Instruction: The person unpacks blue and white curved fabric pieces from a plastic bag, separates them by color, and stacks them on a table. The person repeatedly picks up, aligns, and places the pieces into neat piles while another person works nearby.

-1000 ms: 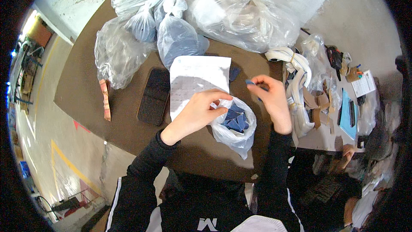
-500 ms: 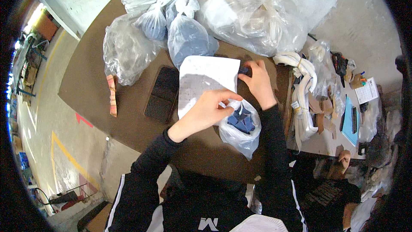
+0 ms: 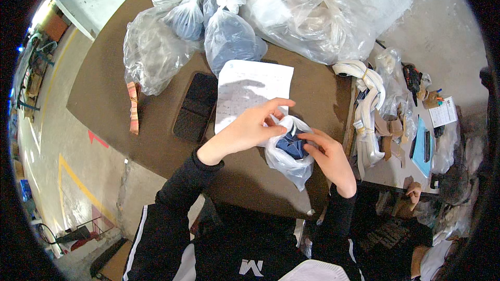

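A small white plastic bag [image 3: 298, 173] stands near the table's front edge with its mouth gathered wide. Inside lie several dark blue, angular pieces [image 3: 291, 147]; their exact kind is not clear. My left hand [image 3: 249, 128] pinches the bag's left rim by the thumb, while its index finger stretches past the mouth. From the right, my right hand [image 3: 332, 159] reaches into the opening, its thumb and fingers bent around blue pieces. Part of its grip is hidden by the rim. A handwritten sheet of paper [image 3: 255, 80] lies just beyond my left hand.
A black phone-like case [image 3: 195, 106] and a striped paper bundle [image 3: 134, 109] lie to the left. Filled clear bags [image 3: 232, 41] line the far side. White bundled strips [image 3: 369, 119] rest on the right. Another person's hand [image 3: 413, 191] shows at lower right.
My right hand has come from the paper's right edge toward me, into the bag's mouth. The dark piece it touched there is gone from that spot. My left index finger has lifted and straightened.
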Tool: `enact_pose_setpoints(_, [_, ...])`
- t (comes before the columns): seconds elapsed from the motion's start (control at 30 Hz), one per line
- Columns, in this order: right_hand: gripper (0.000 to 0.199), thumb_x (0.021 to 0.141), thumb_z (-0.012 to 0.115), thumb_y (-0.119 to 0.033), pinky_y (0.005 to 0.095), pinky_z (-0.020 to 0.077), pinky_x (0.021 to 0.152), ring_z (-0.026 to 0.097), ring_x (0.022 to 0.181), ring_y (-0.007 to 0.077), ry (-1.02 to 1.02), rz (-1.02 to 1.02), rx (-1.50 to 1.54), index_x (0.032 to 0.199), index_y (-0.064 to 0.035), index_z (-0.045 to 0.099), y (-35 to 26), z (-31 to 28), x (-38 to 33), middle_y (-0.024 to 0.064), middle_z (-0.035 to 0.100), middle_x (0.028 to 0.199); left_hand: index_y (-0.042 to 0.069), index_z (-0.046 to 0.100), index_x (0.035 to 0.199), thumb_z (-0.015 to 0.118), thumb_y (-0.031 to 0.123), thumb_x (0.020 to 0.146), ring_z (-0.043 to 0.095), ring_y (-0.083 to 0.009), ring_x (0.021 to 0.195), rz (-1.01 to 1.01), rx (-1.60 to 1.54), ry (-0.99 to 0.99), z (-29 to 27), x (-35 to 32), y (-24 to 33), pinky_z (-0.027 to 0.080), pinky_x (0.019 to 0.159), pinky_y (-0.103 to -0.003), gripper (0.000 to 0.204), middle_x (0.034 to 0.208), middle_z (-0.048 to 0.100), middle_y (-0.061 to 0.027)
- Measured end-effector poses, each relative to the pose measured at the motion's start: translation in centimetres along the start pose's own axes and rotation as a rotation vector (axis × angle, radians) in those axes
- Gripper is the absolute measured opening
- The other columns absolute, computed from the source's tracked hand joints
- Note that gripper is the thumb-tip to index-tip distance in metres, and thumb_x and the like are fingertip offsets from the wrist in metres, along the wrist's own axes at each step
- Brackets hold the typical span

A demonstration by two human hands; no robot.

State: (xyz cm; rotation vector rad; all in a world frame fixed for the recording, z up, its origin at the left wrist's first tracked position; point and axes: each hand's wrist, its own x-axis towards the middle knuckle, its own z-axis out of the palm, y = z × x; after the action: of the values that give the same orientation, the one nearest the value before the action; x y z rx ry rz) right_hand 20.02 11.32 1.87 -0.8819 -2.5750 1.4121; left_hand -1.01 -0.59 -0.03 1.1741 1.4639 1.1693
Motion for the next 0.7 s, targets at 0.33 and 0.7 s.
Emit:
enact_pose_setpoints(0.33, [0.047, 0.072, 0.068, 0.006, 0.0307, 0.0459, 0.087, 0.056, 0.105, 0.0236, 0.381, -0.178, -0.034, 0.118, 0.0019, 0.061, -6.0, -3.8, -7.6, 0.0123, 0.056, 0.114, 0.003, 0.067, 0.105, 0.07, -0.002, 0.082, 0.059, -0.0106, 0.092, 0.173, -0.681, 0.027, 4.6, -3.2, 9.0, 0.047, 0.081, -0.022, 0.024, 0.102, 0.064, -0.0042])
enact_pose_setpoints(0.7, [0.043, 0.078, 0.07, -0.002, 0.0341, 0.0471, 0.091, 0.061, 0.104, 0.0216, 0.709, -0.483, 0.67, 0.119, -0.0012, 0.056, -2.6, -3.3, -11.2, 0.0153, 0.061, 0.115, 0.004, 0.066, 0.095, 0.066, 0.0, 0.087, 0.056, -0.0145, 0.091, 0.539, -0.783, 0.057, 10.2, -3.8, 11.8, 0.043, 0.079, -0.025, 0.009, 0.101, 0.057, -0.0068])
